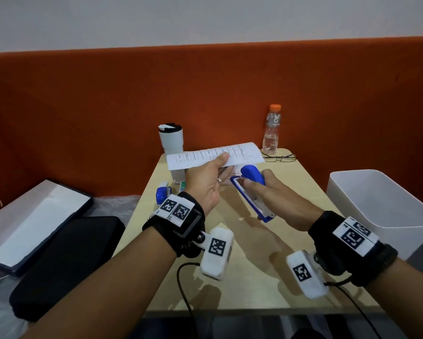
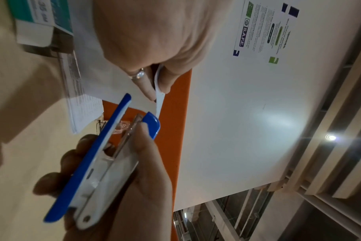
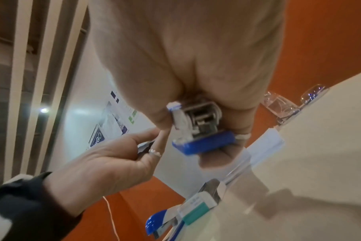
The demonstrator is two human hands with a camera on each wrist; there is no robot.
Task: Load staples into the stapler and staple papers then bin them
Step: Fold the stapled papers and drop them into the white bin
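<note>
1. Stapler (image 1: 252,192), blue and white: gripped in my right hand (image 1: 276,199) above the table (image 1: 303,196), thumb on its top, nose pointing away from me, mouth gaping
2. Papers (image 1: 215,156), printed sheets: pinched in my left hand (image 1: 205,182) between thumb and fingers, held up just beside the stapler's nose
3. Second stapler (image 1: 162,194), blue: lying on the table's left edge, near a teal staple box (image 2: 39,14)
4. Bin (image 1: 386,204), white: standing to the right of the table
5. Tumbler (image 1: 170,138), bottle (image 1: 271,129), glasses (image 1: 280,157): at the table's far end
</note>
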